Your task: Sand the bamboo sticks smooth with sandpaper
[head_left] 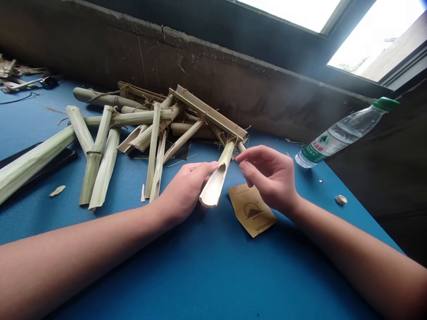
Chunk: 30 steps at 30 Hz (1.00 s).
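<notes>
Currently, the left hand [187, 189] is gripping a bamboo piece [214, 184] above the middle of the blue table [207, 275], its thumb pressing beside the scooped-out cut. The pale hollow end of the piece is facing the near edge, while its narrower end is pointing toward the pile of bamboo parts [160, 114] along the far edge. The right hand [273, 178] is hovering just to the right of the piece, its fingers curling and the tips of thumb and forefinger nearly meeting; whether they are pinching anything I cannot tell. Just below that hand, a brown printed sheet [252, 211] is lying on the tabletop. Toward the left edge, a Y-shaped bamboo piece [94, 155] is resting in front of the pile, and a thick bamboo pole [36, 158] is running in over a dark flat object [66, 155]. Scraps [20, 71] are cluttering the far-left corner. Near the right edge, a water bottle [340, 138] with a green cap is standing, and a small offcut [340, 199] is lying nearer the person. Behind the far edge, a dark wall [100, 49] is rising beneath a window [296, 11].
</notes>
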Tool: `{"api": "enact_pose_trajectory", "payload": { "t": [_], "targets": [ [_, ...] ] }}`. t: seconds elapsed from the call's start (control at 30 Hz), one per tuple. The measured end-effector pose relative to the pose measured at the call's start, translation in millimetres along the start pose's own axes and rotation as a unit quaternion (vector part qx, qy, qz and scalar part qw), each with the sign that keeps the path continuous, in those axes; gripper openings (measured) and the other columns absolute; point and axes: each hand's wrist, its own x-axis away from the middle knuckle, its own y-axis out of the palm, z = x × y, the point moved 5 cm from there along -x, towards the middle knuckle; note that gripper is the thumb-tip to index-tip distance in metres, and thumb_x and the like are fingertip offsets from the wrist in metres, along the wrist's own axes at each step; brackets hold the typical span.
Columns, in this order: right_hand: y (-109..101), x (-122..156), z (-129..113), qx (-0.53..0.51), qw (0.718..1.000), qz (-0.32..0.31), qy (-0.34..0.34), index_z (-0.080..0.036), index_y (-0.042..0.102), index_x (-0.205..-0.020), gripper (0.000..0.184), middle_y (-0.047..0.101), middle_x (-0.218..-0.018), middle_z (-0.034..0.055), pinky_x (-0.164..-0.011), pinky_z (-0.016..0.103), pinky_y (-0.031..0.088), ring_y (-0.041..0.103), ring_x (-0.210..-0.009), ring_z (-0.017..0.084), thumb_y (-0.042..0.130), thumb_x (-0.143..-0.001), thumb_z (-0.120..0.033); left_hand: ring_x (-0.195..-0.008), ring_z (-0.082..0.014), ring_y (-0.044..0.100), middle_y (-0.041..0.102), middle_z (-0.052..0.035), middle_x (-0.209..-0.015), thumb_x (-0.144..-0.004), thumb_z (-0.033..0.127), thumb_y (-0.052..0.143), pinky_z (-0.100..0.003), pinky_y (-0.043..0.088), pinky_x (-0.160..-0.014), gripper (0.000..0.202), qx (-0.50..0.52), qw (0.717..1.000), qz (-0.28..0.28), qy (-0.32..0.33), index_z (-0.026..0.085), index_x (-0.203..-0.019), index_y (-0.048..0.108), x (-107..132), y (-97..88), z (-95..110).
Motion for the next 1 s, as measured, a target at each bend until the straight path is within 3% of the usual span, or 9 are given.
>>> {"api": "enact_pose_trajectory", "payload": {
  "t": [0.13, 0.33, 0.47, 0.57, 0.73, 0.8, 0.87, 0.93, 1.0],
  "targets": [
    [6, 7, -3, 0.061, 0.996, -0.008, -0.062, -0.024, 0.073, -0.111, 0.015, 0.071, -0.088, 0.0023, -0.059, 0.03, 0.052, 0.061, -0.066, 0.015, 0.069, -0.096, -0.026, -0.046, -0.0136, 0.052, 0.059, 0.0008, -0.052, -0.102, 0.051, 0.049, -0.025, 0.042, -0.048, 0.046, 0.0, 1.0, -0.001, 0.002, 0.021, -0.067, 0.058, 0, 0.2, 1],
    [11, 12, -6, 0.14, 0.977, -0.042, -0.153, -0.027, 0.07, -0.121, 0.032, 0.071, -0.083, -0.0016, -0.06, 0.03, 0.051, 0.057, -0.059, 0.013, 0.065, -0.093, -0.014, -0.047, -0.014, 0.053, 0.061, -0.0001, -0.053, -0.103, 0.052, 0.047, -0.025, 0.042, -0.049, 0.048, -0.02, 1.0, -0.006, 0.012, 0.02, -0.07, 0.061, 0, 0.6, 1],
    [12, 16, -8, 0.219, 0.943, -0.051, -0.246, -0.028, 0.069, -0.121, 0.036, 0.077, -0.091, -0.0002, -0.067, 0.031, 0.053, 0.063, -0.066, 0.015, 0.065, -0.089, -0.011, -0.047, -0.0133, 0.051, 0.061, 0.0004, -0.055, -0.103, 0.05, 0.047, -0.024, 0.04, -0.048, 0.045, -0.015, 1.0, -0.013, 0.014, 0.019, -0.075, 0.063, -1, 1.5, 0],
    [14, 17, -10, 0.29, 0.914, -0.069, -0.276, -0.025, 0.067, -0.122, 0.034, 0.077, -0.093, 0.0018, -0.069, 0.032, 0.052, 0.066, -0.069, 0.017, 0.065, -0.09, -0.014, -0.048, -0.0122, 0.049, 0.06, 0.0003, -0.055, -0.103, 0.052, 0.049, -0.024, 0.039, -0.049, 0.048, -0.007, 0.999, -0.03, 0.027, 0.019, -0.07, 0.06, -1, 3.7, -2],
    [17, 19, -21, 0.412, 0.84, -0.051, -0.349, -0.019, 0.069, -0.12, 0.03, 0.078, -0.088, 0.0018, -0.063, 0.033, 0.047, 0.068, -0.068, 0.017, 0.063, -0.091, -0.012, -0.05, -0.0125, 0.05, 0.059, 0.0008, -0.056, -0.103, 0.05, 0.051, -0.024, 0.039, -0.051, 0.046, -0.016, 0.999, -0.02, 0.034, 0.019, -0.068, 0.057, 1, 4.1, -5],
    [19, 20, -22, 0.435, 0.823, -0.059, -0.36, -0.017, 0.07, -0.119, 0.03, 0.076, -0.082, 0.0007, -0.06, 0.034, 0.043, 0.065, -0.064, 0.017, 0.063, -0.091, -0.01, -0.05, -0.0126, 0.05, 0.057, 0.0011, -0.055, -0.104, 0.049, 0.049, -0.024, 0.039, -0.05, 0.047, -0.02, 0.999, -0.017, 0.032, 0.02, -0.067, 0.055, 1, 4.3, -5],
    [20, 21, -19, 0.406, 0.839, -0.094, -0.349, -0.019, 0.07, -0.12, 0.033, 0.073, -0.079, -0.0004, -0.059, 0.033, 0.043, 0.062, -0.062, 0.016, 0.062, -0.089, -0.009, -0.05, -0.0125, 0.049, 0.055, 0.0021, -0.056, -0.104, 0.047, 0.048, -0.023, 0.038, -0.05, 0.045, -0.014, 0.999, -0.018, 0.041, 0.02, -0.068, 0.055, 0, 4.7, -5],
    [19, 21, -17, 0.302, 0.893, -0.102, -0.318, -0.022, 0.069, -0.119, 0.035, 0.072, -0.08, -0.0017, -0.059, 0.03, 0.046, 0.06, -0.06, 0.014, 0.062, -0.088, -0.008, -0.051, -0.0119, 0.048, 0.053, 0.0033, -0.057, -0.103, 0.045, 0.05, -0.023, 0.037, -0.05, 0.042, -0.001, 0.999, -0.019, 0.049, 0.02, -0.07, 0.054, -1, 4.7, -6],
    [12, 17, -12, 0.16, 0.952, -0.06, -0.253, -0.025, 0.066, -0.119, 0.033, 0.069, -0.08, -0.0031, -0.059, 0.028, 0.049, 0.058, -0.059, 0.012, 0.062, -0.09, -0.008, -0.052, -0.0113, 0.046, 0.05, 0.004, -0.058, -0.102, 0.044, 0.052, -0.023, 0.036, -0.05, 0.04, 0.006, 0.999, -0.018, 0.046, 0.021, -0.07, 0.053, -2, 4.3, -8]
  ]
}}
